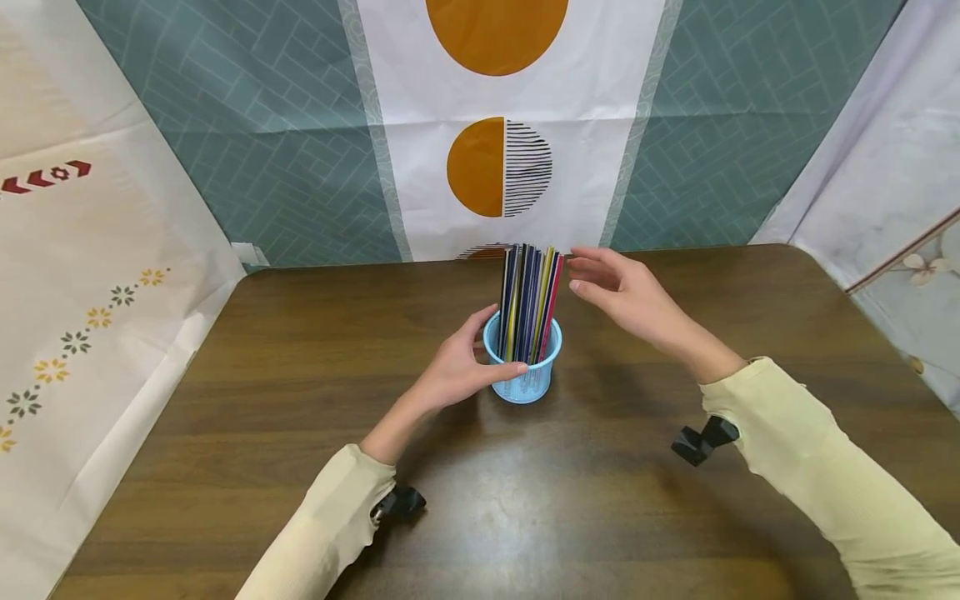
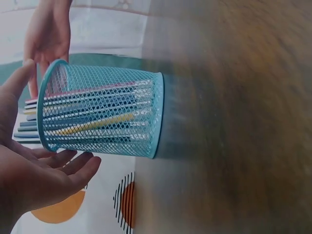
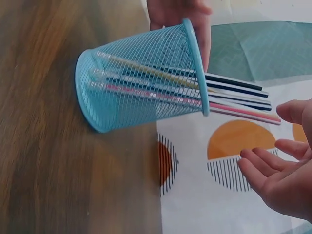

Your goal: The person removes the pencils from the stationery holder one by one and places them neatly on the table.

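Observation:
A light blue mesh pencil cup (image 1: pixel 525 387) stands upright on the table, full of long thin pencils (image 1: pixel 529 292) in black, dark blue, yellow and red. My left hand (image 1: pixel 461 365) holds the cup near its rim, thumb in front and fingers behind. In the left wrist view the mesh wall (image 2: pixel 102 141) shows the pencils' lower ends inside. My right hand (image 1: pixel 626 293) hovers just right of the pencil tops, fingers loosely bent, gripping nothing. From the right wrist, a gap shows between its fingers (image 3: pixel 263 170) and the red pencil (image 3: pixel 243 112).
The brown wooden table (image 1: pixel 300 400) spreads around the cup. Behind its far edge hangs a patterned cloth (image 1: pixel 300 125) with orange circles. Pale cloths (image 1: pixel 90 333) hang at both sides. Black wrist mounts (image 1: pixel 705 440) sit on both sleeves.

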`<state>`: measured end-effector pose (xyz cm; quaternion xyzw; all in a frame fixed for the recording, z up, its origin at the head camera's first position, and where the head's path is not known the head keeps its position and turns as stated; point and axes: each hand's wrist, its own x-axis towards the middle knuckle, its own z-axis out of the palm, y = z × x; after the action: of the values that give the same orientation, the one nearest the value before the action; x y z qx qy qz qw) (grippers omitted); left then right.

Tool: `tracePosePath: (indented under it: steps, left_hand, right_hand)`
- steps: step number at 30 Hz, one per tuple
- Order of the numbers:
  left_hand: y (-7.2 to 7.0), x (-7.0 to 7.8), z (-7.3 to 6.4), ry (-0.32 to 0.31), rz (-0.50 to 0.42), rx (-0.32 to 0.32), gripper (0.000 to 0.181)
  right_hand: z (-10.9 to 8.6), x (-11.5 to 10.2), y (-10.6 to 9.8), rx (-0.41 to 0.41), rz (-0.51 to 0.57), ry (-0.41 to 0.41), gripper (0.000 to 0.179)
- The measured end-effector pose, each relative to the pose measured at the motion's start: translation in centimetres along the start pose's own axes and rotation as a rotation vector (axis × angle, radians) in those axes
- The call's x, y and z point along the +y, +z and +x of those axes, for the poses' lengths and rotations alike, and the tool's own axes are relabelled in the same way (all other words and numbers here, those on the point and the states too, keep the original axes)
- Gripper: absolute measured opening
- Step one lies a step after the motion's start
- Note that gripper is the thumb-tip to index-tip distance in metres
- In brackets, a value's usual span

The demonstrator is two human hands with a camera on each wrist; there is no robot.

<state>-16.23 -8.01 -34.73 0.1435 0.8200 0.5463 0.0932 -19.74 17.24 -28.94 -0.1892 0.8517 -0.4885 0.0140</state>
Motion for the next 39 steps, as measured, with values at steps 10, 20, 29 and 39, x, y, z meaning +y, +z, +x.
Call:
tracePosePath:
  steps: [10, 20, 29, 39]
  left_hand:
    - [0.4, -0.1, 0.5, 0.015, -0.093, 0.012, 0.086]
    - [0.2, -0.3, 0.6, 0.030, -0.024, 0.006, 0.086]
    - [0.0, -0.3, 0.8, 0.017, 0.031, -0.008, 0.087]
    - [-0.1, -0.4, 0.9, 0.030, 0.033, -0.017, 0.086]
  right_hand:
    - [1.1, -0.8, 0.7, -0.004, 0.088, 0.037, 0.047]
    - [1.7, -0.8, 1.5, 0.003, 0.104, 0.075, 0.042]
    - [1.9, -0.5, 2.0, 0.023, 0.056, 0.063, 0.032]
    - [2.0, -0.7, 2.1, 0.035, 0.054, 0.053, 0.031]
